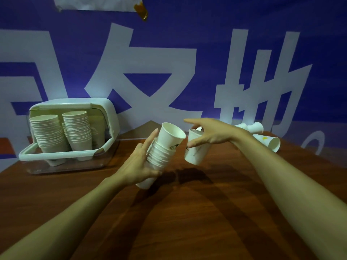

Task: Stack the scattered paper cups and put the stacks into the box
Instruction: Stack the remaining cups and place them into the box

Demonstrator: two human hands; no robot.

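The left hand [135, 166] is wrapped around a tilted stack of nested paper cups [165, 147], fingers fairly straight along its side and its open mouth aimed at the right hand [212, 132]. That hand pinches a single paper cup [197, 152] by the rim, index finger stretched out, just beside the stack. Left of the left hand stands the white box [105, 107] with cup stacks [50, 134] inside. Loose cups [270, 143] lie beyond the right wrist on the wooden table [187, 212].

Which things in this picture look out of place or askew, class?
Loose cups lie tipped on their sides at the table's far right, unstacked. In the box, the stacks lean rather than stand straight.
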